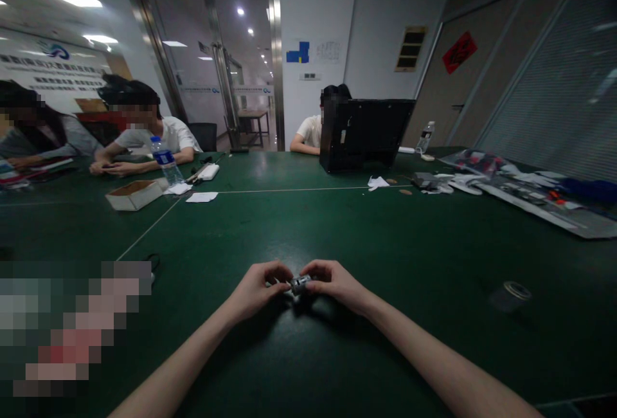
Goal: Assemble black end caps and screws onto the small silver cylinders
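Both my hands meet just above the dark green table, near its front edge. My left hand and my right hand are each closed in a pinch on a small silvery metal part held between them. The part is short and roughly cylindrical; its details are too small to make out. My fingers curl inward, and both forearms reach in from the bottom of the view.
A roll of tape lies to the right. Farther back stand a black case, an open cardboard box, water bottles, papers and a cluttered tray. Three people sit at the far side and left.
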{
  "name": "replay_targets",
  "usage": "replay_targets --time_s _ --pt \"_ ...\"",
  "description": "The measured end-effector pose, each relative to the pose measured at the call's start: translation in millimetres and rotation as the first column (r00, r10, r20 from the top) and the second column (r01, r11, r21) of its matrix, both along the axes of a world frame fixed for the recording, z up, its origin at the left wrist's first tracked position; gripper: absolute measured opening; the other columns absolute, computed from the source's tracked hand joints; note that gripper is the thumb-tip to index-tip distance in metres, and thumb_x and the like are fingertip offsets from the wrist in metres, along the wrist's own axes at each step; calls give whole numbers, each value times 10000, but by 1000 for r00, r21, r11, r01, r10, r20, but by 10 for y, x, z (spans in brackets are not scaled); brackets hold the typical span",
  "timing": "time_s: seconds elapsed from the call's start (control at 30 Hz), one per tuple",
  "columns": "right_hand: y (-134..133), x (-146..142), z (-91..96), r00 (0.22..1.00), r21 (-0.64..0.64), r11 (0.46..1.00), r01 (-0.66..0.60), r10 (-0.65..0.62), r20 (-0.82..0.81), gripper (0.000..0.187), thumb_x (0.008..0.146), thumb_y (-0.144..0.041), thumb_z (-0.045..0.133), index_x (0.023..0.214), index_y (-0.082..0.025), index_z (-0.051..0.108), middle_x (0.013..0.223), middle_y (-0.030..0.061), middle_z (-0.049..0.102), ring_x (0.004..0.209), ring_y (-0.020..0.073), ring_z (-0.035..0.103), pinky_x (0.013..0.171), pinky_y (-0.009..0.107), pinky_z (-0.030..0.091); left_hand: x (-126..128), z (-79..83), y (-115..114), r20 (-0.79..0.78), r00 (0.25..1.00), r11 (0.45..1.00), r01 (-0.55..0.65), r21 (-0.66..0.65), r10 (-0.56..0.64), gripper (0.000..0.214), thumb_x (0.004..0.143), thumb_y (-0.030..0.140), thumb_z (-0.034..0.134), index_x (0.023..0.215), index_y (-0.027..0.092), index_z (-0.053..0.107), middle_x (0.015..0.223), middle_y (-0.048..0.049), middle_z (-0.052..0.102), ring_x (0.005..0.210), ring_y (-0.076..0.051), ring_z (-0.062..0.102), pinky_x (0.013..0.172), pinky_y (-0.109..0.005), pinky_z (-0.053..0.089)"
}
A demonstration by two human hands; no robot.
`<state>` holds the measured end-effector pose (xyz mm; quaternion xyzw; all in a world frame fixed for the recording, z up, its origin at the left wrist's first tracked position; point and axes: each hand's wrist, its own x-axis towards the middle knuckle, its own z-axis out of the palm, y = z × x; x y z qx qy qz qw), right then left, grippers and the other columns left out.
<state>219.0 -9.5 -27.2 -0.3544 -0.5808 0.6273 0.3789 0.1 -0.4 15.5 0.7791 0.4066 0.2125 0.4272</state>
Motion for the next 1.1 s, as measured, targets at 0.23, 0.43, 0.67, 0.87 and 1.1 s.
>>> replay_targets --time_s 0.23,0.43,0.67,0.87,1.1 --pt "-11 -4 30 1000 70 998 -4 4 -4 377 655 -252 762 983 -152 607 946 42 642 859 165 616 793 313 460 -14 -16 -3 36 999 999 39 -29 -38 217 823 219 576 991 161 699 982 -39 708 930 -198 631 834 -287 464" --pt "-11 -28 40 1000 96 995 30 -31 1 381 643 -191 751 979 -154 575 946 40 642 866 162 622 806 316 465 -17 18 -27 -11 999 999 44 29 -44 260 849 205 534 1065 190 679 1076 -41 674 1012 -205 597 881 -295 454" --pt "-32 -39 35 991 209 976 61 -85 107 363 687 -170 697 1023 -167 559 979 50 651 874 165 626 825 329 475 -10 30 -31 -43 998 996 44 74 -41 286 866 214 520 1120 207 652 1087 -45 652 1006 -204 589 868 -298 457" --pt "-80 -53 87 965 318 945 78 -151 214 407 703 -138 659 1084 -181 523 971 52 663 862 164 633 804 333 495 9 16 -48 -28 999 999 29 31 -28 298 836 235 582 1124 196 647 1132 -56 657 1054 -219 589 927 -319 441" --pt "-158 -86 170 937 479 878 -4 -163 308 460 712 -117 635 1140 -202 490 960 34 677 854 153 630 814 326 495 62 -95 -64 96 993 998 66 -15 -64 378 751 158 666 1122 178 596 1093 -54 661 1002 -193 616 911 -306 460"
